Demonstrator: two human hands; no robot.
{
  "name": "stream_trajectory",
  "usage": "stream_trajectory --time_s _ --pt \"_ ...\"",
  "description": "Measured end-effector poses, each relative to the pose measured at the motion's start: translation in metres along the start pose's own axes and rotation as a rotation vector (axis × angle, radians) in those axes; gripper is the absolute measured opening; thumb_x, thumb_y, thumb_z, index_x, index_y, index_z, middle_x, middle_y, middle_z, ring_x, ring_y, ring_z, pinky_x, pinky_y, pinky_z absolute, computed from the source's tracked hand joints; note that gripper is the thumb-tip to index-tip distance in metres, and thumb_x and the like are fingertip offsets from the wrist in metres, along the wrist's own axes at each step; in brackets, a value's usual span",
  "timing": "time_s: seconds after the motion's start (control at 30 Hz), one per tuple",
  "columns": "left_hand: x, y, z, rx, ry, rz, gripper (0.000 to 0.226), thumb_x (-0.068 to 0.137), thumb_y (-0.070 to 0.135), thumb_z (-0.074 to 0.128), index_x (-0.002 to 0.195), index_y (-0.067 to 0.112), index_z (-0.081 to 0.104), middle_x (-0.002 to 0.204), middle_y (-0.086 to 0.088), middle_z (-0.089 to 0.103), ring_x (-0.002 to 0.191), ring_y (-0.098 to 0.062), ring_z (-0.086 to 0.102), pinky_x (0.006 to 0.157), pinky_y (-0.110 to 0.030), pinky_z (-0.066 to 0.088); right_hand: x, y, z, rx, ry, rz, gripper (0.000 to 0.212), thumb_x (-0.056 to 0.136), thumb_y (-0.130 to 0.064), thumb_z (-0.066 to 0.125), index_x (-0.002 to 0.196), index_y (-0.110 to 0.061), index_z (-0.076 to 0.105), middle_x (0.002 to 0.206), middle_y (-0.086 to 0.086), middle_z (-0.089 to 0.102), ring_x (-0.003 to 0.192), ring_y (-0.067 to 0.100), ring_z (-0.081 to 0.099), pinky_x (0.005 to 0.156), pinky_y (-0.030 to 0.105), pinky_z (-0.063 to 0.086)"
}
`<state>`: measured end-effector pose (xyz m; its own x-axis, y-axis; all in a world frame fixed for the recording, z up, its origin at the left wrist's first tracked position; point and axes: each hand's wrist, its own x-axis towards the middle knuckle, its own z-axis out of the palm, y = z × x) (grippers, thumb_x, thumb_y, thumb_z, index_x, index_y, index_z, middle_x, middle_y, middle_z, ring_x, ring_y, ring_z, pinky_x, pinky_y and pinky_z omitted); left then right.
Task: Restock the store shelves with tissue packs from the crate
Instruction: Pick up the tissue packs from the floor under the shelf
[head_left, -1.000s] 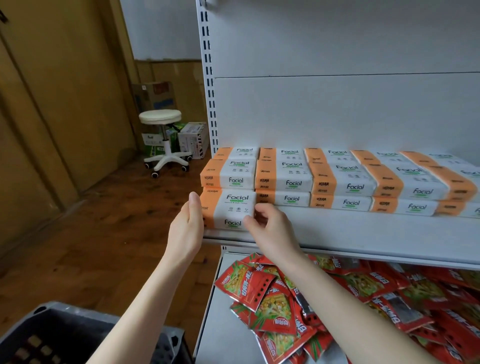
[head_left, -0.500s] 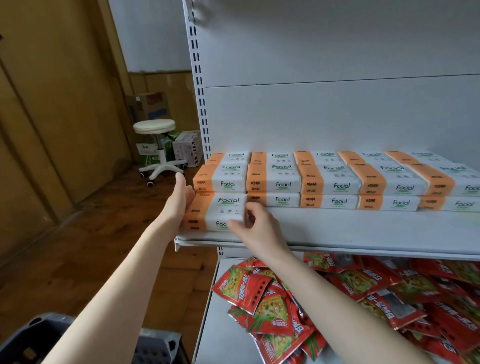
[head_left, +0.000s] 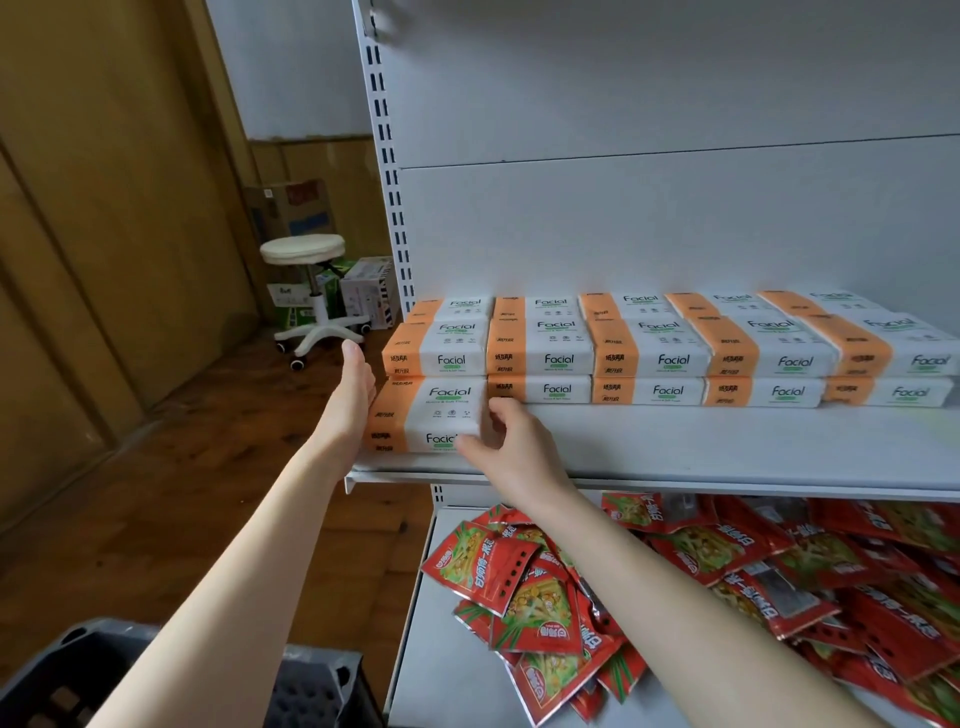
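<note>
An orange-and-white "Facial" tissue pack (head_left: 441, 410) lies at the front left of the white shelf (head_left: 727, 447), up against a two-high row of tissue packs (head_left: 670, 358). My left hand (head_left: 353, 395) presses flat against the pack's left end, and its straight fingers reach up to the stacked pack behind. My right hand (head_left: 514, 447) holds the pack's right front corner, thumb on the front face and fingers curled on the right side. The grey crate (head_left: 311, 691) is at the bottom left, mostly hidden by my left arm.
Several red snack packets (head_left: 727, 571) lie piled on the lower shelf under my right arm. A white wheeled stool (head_left: 306, 254) and cardboard boxes (head_left: 363, 286) stand on the wooden floor to the left of the shelf upright (head_left: 384, 156).
My left hand has slid further in along the pack's left end, up to the stacked row. My right hand stays at the right front corner.
</note>
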<state>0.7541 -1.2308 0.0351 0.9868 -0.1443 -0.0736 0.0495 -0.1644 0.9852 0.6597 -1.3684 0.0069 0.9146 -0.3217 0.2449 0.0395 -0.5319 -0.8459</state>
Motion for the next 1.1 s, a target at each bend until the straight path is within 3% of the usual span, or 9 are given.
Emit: stream_trajectory --time_s 0.17,0.23,0.3,0.37,0.5,0.7,0.83,0.9,1.1 --pt "-0.045 0.014 0.018 0.308 0.202 0.415 0.044 0.1 0.04 0.022 0.118 0.011 0.051 0.119 -0.007 0.057 0.119 -0.026 0.048 0.088 -0.034 0.035 -0.014 0.004 -0.012 0.163 0.091 0.003 0.043 0.085 -0.021 0.065 0.124 -0.008 0.052 0.125 0.005 0.058 0.117 0.016 0.053 0.091 0.02 0.04" --pt "-0.064 0.014 0.034 0.364 0.199 0.564 0.044 0.1 0.039 0.03 0.127 0.011 0.049 0.126 -0.007 0.057 0.12 -0.025 0.05 0.093 -0.034 0.04 -0.021 0.007 -0.021 0.195 0.138 0.003 0.037 0.085 -0.017 0.065 0.12 -0.008 0.055 0.117 0.006 0.062 0.109 0.015 0.057 0.087 0.019 0.041" --pt "-0.083 0.012 0.057 0.362 0.184 0.635 0.042 0.098 0.035 0.039 0.133 0.012 0.047 0.13 -0.001 0.056 0.12 -0.016 0.051 0.097 -0.023 0.039 -0.027 0.011 -0.034 0.238 0.17 0.017 0.034 0.085 -0.014 0.064 0.118 -0.006 0.057 0.11 0.006 0.063 0.098 0.013 0.058 0.085 0.021 0.043" --pt "-0.104 0.009 0.086 0.311 0.123 0.701 0.034 0.096 0.027 0.046 0.124 0.009 0.054 0.112 0.005 0.061 0.103 -0.005 0.056 0.084 -0.005 0.039 -0.036 0.017 -0.051 0.271 0.193 0.03 0.032 0.086 -0.014 0.063 0.116 -0.005 0.057 0.104 0.006 0.062 0.093 0.013 0.058 0.088 0.028 0.048" --pt "-0.139 -0.006 0.153 0.216 -0.086 0.684 0.022 0.094 0.021 0.051 0.112 0.011 0.059 0.084 0.018 0.059 0.078 0.009 0.057 0.07 -0.005 0.041 -0.064 0.047 -0.102 0.261 0.224 0.063 0.024 0.087 -0.014 0.06 0.11 -0.008 0.06 0.095 0.006 0.067 0.088 0.022 0.063 0.085 0.042 0.052" --pt "-0.197 -0.037 0.282 0.386 -0.481 0.687 0.019 0.093 0.02 0.052 0.103 0.01 0.064 0.09 0.0 0.066 0.088 -0.015 0.061 0.073 -0.02 0.042 -0.153 0.13 -0.221 0.012 0.273 0.161 0.019 0.087 -0.002 0.054 0.104 -0.002 0.064 0.086 0.0 0.062 0.073 0.004 0.057 0.063 0.005 0.041" --pt "-0.251 -0.073 0.381 0.571 -0.798 0.674 0.025 0.094 0.022 0.048 0.108 0.007 0.062 0.105 -0.012 0.067 0.099 -0.027 0.061 0.079 -0.028 0.039 -0.233 0.208 -0.28 -0.004 0.353 0.358 0.014 0.089 -0.003 0.051 0.097 -0.007 0.062 0.082 0.009 0.065 0.072 0.011 0.06 0.067 0.025 0.048" --pt "-0.28 -0.096 0.422 0.629 -0.912 0.652 0.026 0.095 0.022 0.046 0.11 0.006 0.061 0.108 -0.014 0.066 0.102 -0.029 0.06 0.079 -0.028 0.038 -0.269 0.246 -0.297 0.024 0.417 0.456 0.015 0.09 0.0 0.05 0.097 -0.007 0.061 0.072 0.003 0.061 0.063 0.004 0.06 0.063 0.022 0.049" --pt "-0.35 -0.192 0.49 0.718 -1.056 0.424 0.03 0.098 0.025 0.043 0.113 0.004 0.058 0.114 -0.018 0.063 0.109 -0.032 0.057 0.079 -0.027 0.034 -0.359 0.355 -0.304 -0.013 0.455 0.703 0.01 0.087 -0.007 0.057 0.095 -0.011 0.062 0.082 0.004 0.062 0.069 0.01 0.057 0.07 0.032 0.05"
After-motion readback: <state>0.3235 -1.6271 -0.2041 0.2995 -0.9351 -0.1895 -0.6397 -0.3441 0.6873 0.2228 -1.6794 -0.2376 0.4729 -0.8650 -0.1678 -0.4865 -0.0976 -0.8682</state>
